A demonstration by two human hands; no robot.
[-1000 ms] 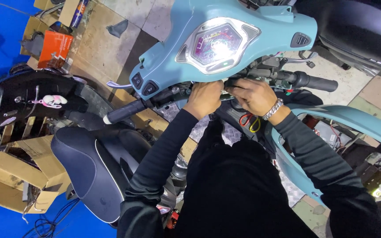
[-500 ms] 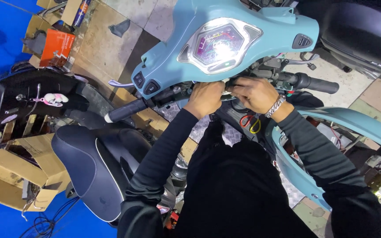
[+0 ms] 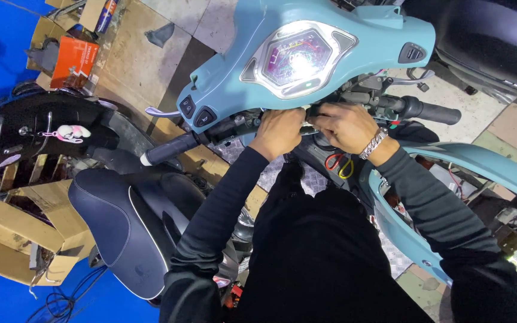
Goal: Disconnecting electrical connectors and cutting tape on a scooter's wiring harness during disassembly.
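gripping handlebar (image 3: 306, 116), long axis left-right, both hands (image 3: 312, 128).

We look down on a light blue scooter handlebar cover (image 3: 240, 78) with its lit instrument panel (image 3: 297, 58). Our left hand (image 3: 280, 133) and right hand (image 3: 345, 127) meet just under the panel, both pressed against the handlebar's underside; whether the fingers grip anything is hidden. A metal wristband (image 3: 373, 143) sits on the right wrist. The black grips (image 3: 172, 149) stick out to either side. A dark scooter seat (image 3: 121, 230) lies left of our sleeve, beside cardboard boxes (image 3: 13, 239).
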